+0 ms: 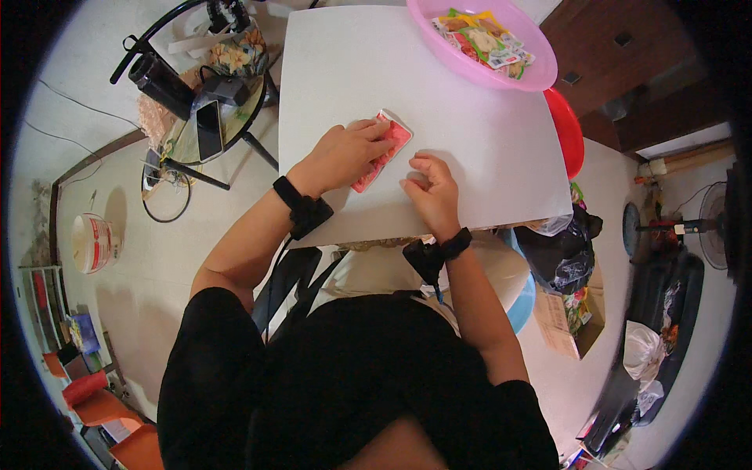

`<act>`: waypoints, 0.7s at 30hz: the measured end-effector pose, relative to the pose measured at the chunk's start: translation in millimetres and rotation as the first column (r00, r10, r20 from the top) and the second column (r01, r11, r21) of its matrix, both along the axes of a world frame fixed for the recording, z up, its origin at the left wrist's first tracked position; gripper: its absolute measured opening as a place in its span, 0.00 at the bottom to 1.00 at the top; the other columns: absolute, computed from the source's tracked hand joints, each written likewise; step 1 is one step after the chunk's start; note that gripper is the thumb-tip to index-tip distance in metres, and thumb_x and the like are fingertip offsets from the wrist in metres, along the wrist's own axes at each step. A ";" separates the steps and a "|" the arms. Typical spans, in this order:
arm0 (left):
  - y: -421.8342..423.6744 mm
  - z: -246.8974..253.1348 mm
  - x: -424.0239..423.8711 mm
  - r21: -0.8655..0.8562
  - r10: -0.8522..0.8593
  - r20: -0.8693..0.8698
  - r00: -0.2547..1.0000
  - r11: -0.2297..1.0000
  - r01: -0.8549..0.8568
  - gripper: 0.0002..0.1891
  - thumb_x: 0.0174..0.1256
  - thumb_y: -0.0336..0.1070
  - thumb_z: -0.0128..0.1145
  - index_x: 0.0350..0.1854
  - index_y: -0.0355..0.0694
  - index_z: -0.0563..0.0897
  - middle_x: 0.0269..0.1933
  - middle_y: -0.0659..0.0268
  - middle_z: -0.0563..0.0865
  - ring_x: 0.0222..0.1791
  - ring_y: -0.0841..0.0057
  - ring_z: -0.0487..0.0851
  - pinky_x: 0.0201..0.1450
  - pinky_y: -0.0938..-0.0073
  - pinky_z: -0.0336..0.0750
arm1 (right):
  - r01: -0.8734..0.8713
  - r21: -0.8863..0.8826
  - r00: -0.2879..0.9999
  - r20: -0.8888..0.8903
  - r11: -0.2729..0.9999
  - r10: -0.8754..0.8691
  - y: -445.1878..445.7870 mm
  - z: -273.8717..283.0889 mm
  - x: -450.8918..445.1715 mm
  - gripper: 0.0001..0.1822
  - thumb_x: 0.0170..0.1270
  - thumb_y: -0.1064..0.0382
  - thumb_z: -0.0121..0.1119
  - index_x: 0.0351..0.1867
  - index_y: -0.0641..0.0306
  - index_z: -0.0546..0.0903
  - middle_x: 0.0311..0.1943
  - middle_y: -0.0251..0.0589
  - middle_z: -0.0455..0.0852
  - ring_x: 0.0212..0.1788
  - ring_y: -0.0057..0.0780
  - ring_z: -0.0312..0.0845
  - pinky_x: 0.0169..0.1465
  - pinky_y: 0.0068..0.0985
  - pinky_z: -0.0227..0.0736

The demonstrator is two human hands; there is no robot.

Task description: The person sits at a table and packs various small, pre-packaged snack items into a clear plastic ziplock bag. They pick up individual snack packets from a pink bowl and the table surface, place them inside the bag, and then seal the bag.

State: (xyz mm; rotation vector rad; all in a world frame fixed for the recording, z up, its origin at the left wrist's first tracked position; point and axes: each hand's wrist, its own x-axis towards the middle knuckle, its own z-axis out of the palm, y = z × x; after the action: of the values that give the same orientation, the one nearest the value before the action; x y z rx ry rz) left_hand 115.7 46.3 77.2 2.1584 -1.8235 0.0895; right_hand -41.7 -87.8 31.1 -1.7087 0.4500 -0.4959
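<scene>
A flat red packet with a pale edge [400, 134] lies slanted on the white table [352, 64]. My left hand [348, 151] rests on it palm down, with the fingers spread over its upper part; part of the packet is hidden under them. My right hand [433, 191] is just right of the packet, near the table's front edge, its fingers curled and apart with nothing visible between them. A pink plastic basin [435, 50] at the table's back right holds several colourful food packets [484, 41].
Left of the table, a round-seated chair holds a black bottle [161, 85], a smartphone [209, 130] and a floral bag [239, 54]. A red basin [567, 135] shows beside the right table edge. Below it are a black plastic bag [561, 252] and a cardboard box [555, 323].
</scene>
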 end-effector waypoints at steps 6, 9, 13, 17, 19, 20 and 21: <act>-11.8 9.0 -0.2 0.146 0.118 -0.150 0.982 0.985 -0.096 0.30 0.42 0.35 0.67 0.54 0.39 0.74 0.56 0.62 0.75 0.56 0.60 0.72 0.50 0.64 0.76 | 0.011 -0.076 0.999 0.034 0.997 -0.009 0.9 -2.2 1.1 0.15 0.51 0.74 0.63 0.43 0.64 0.78 0.55 0.42 0.72 0.47 0.28 0.76 0.44 0.23 0.77; -20.1 9.3 4.6 0.199 0.152 -0.144 0.978 0.973 -0.122 0.32 0.40 0.38 0.69 0.53 0.37 0.74 0.56 0.61 0.75 0.55 0.59 0.72 0.50 0.63 0.75 | 0.002 -0.069 0.999 0.035 0.998 0.001 1.4 -0.2 1.1 0.15 0.52 0.74 0.62 0.43 0.64 0.78 0.54 0.40 0.72 0.48 0.27 0.75 0.46 0.22 0.76; -24.0 19.1 3.1 0.296 0.191 -0.088 0.978 0.942 -0.158 0.32 0.42 0.41 0.68 0.54 0.38 0.73 0.56 0.60 0.75 0.55 0.59 0.73 0.50 0.61 0.73 | -0.061 -0.064 0.998 -0.023 0.996 0.060 1.8 10.4 -4.2 0.15 0.55 0.73 0.61 0.46 0.65 0.78 0.55 0.38 0.72 0.50 0.25 0.74 0.51 0.22 0.73; -19.8 13.6 -4.7 0.219 0.204 -0.086 0.975 0.959 -0.181 0.33 0.45 0.45 0.66 0.56 0.38 0.71 0.57 0.59 0.74 0.56 0.61 0.73 0.50 0.60 0.71 | -0.036 -0.125 0.998 -0.047 0.992 0.031 -27.9 43.1 0.3 0.16 0.55 0.69 0.63 0.47 0.63 0.78 0.50 0.38 0.78 0.49 0.27 0.76 0.50 0.25 0.73; -15.1 6.2 -9.2 0.103 0.203 -0.061 0.977 0.975 -0.196 0.34 0.46 0.44 0.65 0.58 0.38 0.69 0.63 0.57 0.70 0.60 0.62 0.71 0.52 0.60 0.70 | -0.002 -0.238 0.999 -0.049 0.971 -0.010 -55.3 74.8 6.2 0.15 0.56 0.66 0.63 0.46 0.61 0.79 0.47 0.38 0.80 0.48 0.29 0.77 0.48 0.28 0.73; -15.1 4.0 -9.6 0.080 0.199 -0.041 0.979 0.977 -0.196 0.34 0.46 0.44 0.64 0.58 0.38 0.69 0.64 0.56 0.69 0.61 0.62 0.70 0.52 0.60 0.70 | 0.020 -0.298 0.998 -0.053 0.954 -0.037 -74.2 87.5 10.5 0.15 0.56 0.65 0.63 0.46 0.61 0.79 0.46 0.37 0.82 0.48 0.29 0.77 0.48 0.29 0.73; -14.7 3.6 -9.1 0.058 0.201 -0.024 0.979 0.978 -0.199 0.34 0.47 0.44 0.64 0.58 0.38 0.69 0.65 0.55 0.68 0.62 0.62 0.69 0.53 0.60 0.70 | 0.054 -0.441 0.998 0.012 0.896 -0.054 -97.3 95.1 18.6 0.14 0.56 0.64 0.63 0.45 0.61 0.79 0.44 0.38 0.82 0.48 0.29 0.78 0.47 0.28 0.73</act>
State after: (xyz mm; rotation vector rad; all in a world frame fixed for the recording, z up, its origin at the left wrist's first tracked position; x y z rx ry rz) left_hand 106.5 31.6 80.9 2.3638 -1.6058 0.0528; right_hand -23.1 -185.2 126.3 -2.1379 0.4052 -0.6769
